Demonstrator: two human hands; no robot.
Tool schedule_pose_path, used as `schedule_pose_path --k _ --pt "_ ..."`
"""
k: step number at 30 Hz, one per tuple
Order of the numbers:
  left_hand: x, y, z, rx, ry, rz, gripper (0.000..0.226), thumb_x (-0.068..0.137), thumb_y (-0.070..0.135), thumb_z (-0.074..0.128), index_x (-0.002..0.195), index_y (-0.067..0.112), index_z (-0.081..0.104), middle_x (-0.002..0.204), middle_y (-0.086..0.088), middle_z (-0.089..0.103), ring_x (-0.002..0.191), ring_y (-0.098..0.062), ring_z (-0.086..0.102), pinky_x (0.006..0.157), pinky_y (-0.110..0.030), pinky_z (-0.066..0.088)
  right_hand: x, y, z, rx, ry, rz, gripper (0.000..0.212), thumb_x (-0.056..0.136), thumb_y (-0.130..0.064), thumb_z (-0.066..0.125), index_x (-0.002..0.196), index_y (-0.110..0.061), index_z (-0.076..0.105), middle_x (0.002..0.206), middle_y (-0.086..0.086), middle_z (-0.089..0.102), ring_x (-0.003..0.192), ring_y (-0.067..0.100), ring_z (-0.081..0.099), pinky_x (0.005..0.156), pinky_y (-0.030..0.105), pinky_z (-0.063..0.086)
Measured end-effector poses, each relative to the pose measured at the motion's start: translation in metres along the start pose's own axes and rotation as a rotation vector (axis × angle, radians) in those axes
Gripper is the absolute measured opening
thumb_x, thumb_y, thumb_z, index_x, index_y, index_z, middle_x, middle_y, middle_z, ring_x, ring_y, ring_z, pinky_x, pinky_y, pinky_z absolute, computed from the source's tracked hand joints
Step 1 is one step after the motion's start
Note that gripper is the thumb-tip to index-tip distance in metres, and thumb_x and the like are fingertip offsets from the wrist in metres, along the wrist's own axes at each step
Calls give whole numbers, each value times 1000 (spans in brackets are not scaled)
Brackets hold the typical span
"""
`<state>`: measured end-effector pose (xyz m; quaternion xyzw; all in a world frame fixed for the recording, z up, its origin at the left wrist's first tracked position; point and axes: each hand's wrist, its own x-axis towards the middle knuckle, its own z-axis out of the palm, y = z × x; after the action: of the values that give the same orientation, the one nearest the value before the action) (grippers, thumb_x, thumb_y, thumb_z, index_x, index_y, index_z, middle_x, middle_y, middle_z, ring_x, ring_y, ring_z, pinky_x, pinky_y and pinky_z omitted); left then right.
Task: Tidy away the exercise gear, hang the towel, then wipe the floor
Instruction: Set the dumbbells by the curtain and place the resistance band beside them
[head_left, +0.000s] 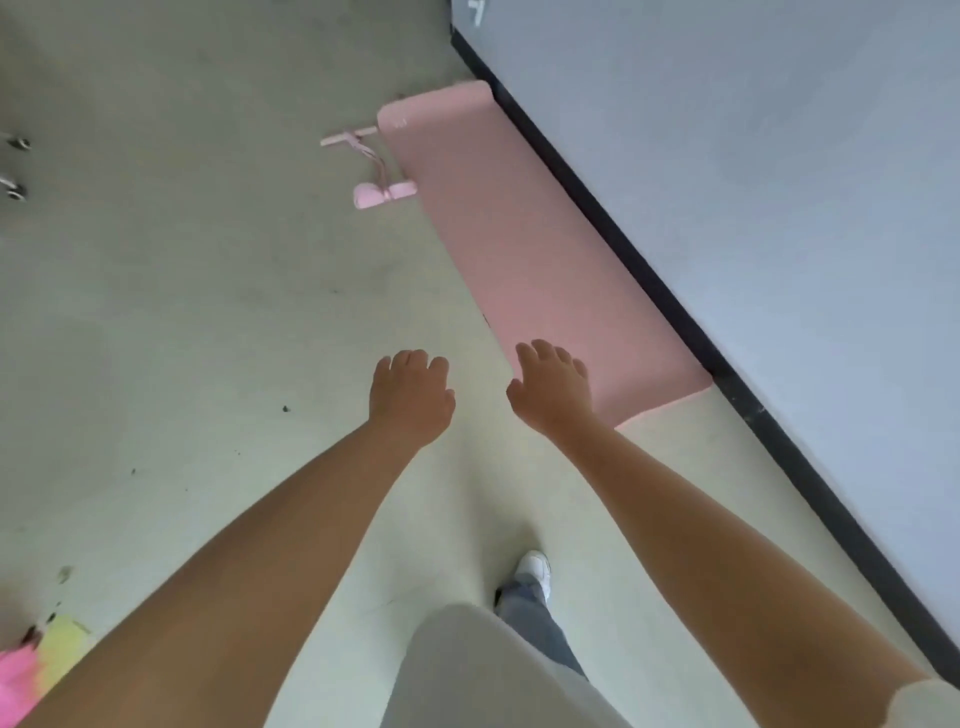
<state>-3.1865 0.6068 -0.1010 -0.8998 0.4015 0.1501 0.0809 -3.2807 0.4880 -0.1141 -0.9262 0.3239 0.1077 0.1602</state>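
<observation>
A: Both arms are out in front, bare to the elbow. The left hand (410, 397) hangs palm down over the pale floor (208, 312), fingers loosely bent, nothing in it.

B: And the right hand (553, 387)?

A: Same story: fingers relaxed and slightly spread, carrying nothing. From this angle its fingertips overlap the near left corner of the pink exercise mat (519, 249); whether they touch it, I can't tell.

B: Where does that mat lie?

A: Flat and unrolled on the floor, running away from the person, its long right edge just beside the black skirting (675, 312) at the foot of the grey-blue wall (779, 156).

B: Any other gear?

A: A pink pedal pull-rope trainer (371, 169) on the floor at the mat's far left side, touching or nearly touching its edge. The handle bar is at the far end, the foot pedals nearer.

B: What's below the hands?

A: A white shoe (535, 569) and a grey trouser leg (535, 623) stepping forward, light clothing at the bottom.

B: And the edges?

A: Bottom left, something fluffy in pink and yellow (36, 660), partly cut off. Far left, two small castor wheels (15, 166). Dark specks dot the floor left of the arms.
</observation>
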Motion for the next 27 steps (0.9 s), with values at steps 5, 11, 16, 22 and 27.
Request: schedule_pose_path --k 5,11,16,22,27 --pt "107 -53 -29 -40 33 -75 40 98 29 36 133 11 44 138 -8 46 131 -25 39 110 -35 28 132 -32 -32 -55 11 -84 44 93 -20 40 136 -12 36 143 6 37 133 27 33 111 39 25" --pt "250 -128 -88 -42 5 -222 42 98 30 36 136 12 40 139 -8 46 132 -24 38 108 -34 30 305 -68 -90 -77 -19 -147 45 95 -23 39 138 -11 34 143 7 37 133 27 33 112 41 26" --pt "342 -193 -135 -24 7 -358 39 98 31 36 131 11 44 134 -8 48 130 -25 40 106 -35 31 422 -120 -135 -73 15 -229 46 96 -26 37 139 -10 34 142 9 38 130 29 37 109 40 29" --pt "467 -269 -165 -33 -9 -389 41 98 31 34 134 11 41 138 -9 44 133 -26 36 110 -37 28 568 -187 -163 -142 16 -303 46 96 -27 39 138 -10 35 140 10 40 129 29 38 107 40 30" --pt "593 -346 -203 -25 -2 -338 42 98 31 36 135 11 41 140 -9 42 134 -26 34 110 -36 28 701 -237 -187 -139 0 -265 47 96 -26 40 140 -12 33 145 9 36 133 28 34 110 40 28"
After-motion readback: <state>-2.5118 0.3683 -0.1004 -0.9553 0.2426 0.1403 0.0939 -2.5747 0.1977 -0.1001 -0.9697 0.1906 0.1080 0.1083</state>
